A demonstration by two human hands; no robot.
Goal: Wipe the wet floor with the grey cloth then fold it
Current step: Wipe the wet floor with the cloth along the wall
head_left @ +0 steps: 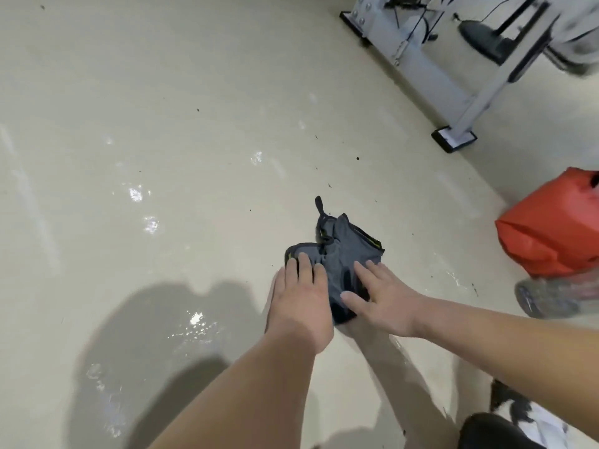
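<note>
Two bare forearms reach up from the bottom edge of the head view, and a dark, blurred piece of clothing sits at the lower right corner. The left hand (299,296) lies flat with its fingers (304,260) straight and close together, pressing the left lobe of the grey cloth (343,251). The right hand (385,299) also lies flat, fingers (363,270) spread wide on the cloth's near right part. Neither hand grips anything.

The cloth sits bunched on the floor (162,92), directly ahead of both sets of fingertips and partly under them. Its bulk runs away from the person, with a thin dark loop (319,204) pointing to the far side and a yellow-green trim (376,244) along the right edge. Both hands are about equally near it.

Shiny wet patches (194,322) glint to the near left of the left wrist, and others further off to the left. That side is bare floor with open room for a sweep. On the right it is tighter: a red bag (551,231) and a blurred shoe (551,296) stand near, and the foot of a metal frame (453,139) is beyond.

The cloth looks crumpled rather than squared, so the fold seems not yet done. Any further wiping would best go left.
</note>
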